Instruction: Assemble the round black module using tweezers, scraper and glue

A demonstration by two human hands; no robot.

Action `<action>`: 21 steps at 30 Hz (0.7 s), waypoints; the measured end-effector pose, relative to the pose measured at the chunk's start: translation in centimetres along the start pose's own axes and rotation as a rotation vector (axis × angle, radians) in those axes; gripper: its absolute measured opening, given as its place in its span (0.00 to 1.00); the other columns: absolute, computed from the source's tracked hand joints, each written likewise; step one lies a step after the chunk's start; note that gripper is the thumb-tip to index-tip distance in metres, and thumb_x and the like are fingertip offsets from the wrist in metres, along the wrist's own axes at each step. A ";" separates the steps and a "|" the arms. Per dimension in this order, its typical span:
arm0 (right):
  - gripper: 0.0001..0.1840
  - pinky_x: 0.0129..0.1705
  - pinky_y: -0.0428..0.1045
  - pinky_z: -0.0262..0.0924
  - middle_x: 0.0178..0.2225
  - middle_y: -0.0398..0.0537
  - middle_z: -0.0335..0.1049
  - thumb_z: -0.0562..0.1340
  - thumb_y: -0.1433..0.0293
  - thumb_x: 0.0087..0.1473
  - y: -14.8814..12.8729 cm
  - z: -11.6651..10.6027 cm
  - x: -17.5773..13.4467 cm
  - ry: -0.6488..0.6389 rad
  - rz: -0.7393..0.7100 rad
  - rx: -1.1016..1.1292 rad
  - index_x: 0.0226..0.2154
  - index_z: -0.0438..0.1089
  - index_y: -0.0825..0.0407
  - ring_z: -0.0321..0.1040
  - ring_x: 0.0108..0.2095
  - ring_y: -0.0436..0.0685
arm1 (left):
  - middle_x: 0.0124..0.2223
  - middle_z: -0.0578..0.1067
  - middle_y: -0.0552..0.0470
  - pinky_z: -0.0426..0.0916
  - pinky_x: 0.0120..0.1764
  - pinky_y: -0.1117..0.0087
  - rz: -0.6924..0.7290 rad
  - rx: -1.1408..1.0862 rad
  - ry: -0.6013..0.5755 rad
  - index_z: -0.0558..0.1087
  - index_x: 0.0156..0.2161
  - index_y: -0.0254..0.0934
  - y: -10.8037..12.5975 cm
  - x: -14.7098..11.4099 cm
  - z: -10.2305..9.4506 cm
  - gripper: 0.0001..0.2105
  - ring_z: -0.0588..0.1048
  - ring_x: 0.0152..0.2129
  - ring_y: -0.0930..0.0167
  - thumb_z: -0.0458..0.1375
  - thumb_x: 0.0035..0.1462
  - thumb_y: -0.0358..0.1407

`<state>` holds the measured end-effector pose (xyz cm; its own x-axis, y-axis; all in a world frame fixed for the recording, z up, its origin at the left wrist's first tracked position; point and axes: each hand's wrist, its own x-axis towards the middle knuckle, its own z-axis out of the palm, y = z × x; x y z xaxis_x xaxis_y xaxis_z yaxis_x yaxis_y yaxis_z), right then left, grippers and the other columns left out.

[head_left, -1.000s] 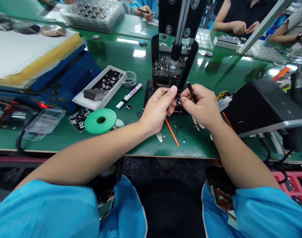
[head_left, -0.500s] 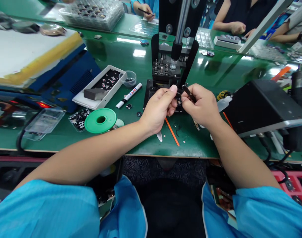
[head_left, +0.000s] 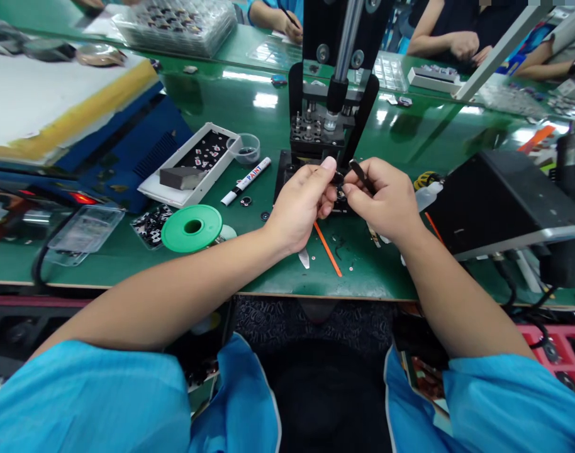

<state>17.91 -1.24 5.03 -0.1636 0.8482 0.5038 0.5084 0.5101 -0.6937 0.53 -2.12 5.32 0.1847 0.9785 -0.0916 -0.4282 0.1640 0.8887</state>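
My left hand [head_left: 302,202] is closed in front of the press, its thumb and fingers pinching a small dark part [head_left: 337,178] mostly hidden by the fingers. My right hand [head_left: 384,196] is closed too, its thumb and fingertip meeting that part from the right. A slim black tool that looks like tweezers [head_left: 362,176] sticks up out of my right hand; the rest is covered by the fingers. Just behind both hands stands the black hand press [head_left: 318,129] with its metal shaft. Below them an orange stick [head_left: 328,250] lies on the green bench.
Left of my hands are a paint marker [head_left: 246,182], a white tray [head_left: 184,200] with small parts, a clear cup [head_left: 246,150] and a green spool [head_left: 192,228]. A black box-shaped device [head_left: 518,201] stands at right. Across the bench, other people's hands [head_left: 464,45] are at work.
My hands stay in nearly the same place. The black tool in my right hand has tilted slightly, and the fingers have shifted a little around the small part.
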 end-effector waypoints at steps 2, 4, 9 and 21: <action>0.03 0.34 0.52 0.56 0.29 0.40 0.71 0.66 0.67 0.57 0.1 0.1 -0.1 0.008 -0.013 -0.011 0.32 0.72 0.47 0.60 0.28 0.53 | 0.27 0.71 0.59 0.60 0.24 0.75 0.007 0.013 0.006 0.70 0.37 0.39 0.0 -0.1 0.0 0.24 0.66 0.20 0.79 0.73 0.66 0.55; 0.04 0.33 0.52 0.55 0.28 0.40 0.69 0.66 0.67 0.58 0.1 0.1 -0.1 0.016 -0.021 -0.025 0.31 0.71 0.47 0.59 0.28 0.53 | 0.28 0.71 0.59 0.60 0.24 0.75 0.021 0.032 0.011 0.70 0.37 0.39 -0.1 -0.1 0.0 0.24 0.67 0.20 0.80 0.73 0.66 0.55; 0.04 0.33 0.52 0.53 0.28 0.41 0.69 0.64 0.67 0.57 0.1 0.0 0.0 0.017 -0.034 -0.060 0.30 0.69 0.46 0.60 0.30 0.54 | 0.28 0.71 0.59 0.60 0.25 0.76 0.017 0.050 0.016 0.71 0.38 0.39 -0.3 -0.1 -0.1 0.24 0.67 0.21 0.80 0.73 0.66 0.55; 0.02 0.33 0.51 0.54 0.27 0.39 0.67 0.63 0.68 0.54 0.7 0.0 0.4 0.036 -0.021 -0.074 0.30 0.70 0.48 0.61 0.29 0.52 | 0.26 0.71 0.59 0.58 0.24 0.74 -0.006 -0.019 -0.018 0.71 0.36 0.39 -0.2 0.3 -0.3 0.25 0.66 0.19 0.79 0.70 0.68 0.57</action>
<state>18.25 -0.55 4.71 -0.1451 0.8308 0.5373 0.5669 0.5149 -0.6431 0.39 -1.84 4.96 0.2033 0.9751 -0.0887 -0.4439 0.1725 0.8793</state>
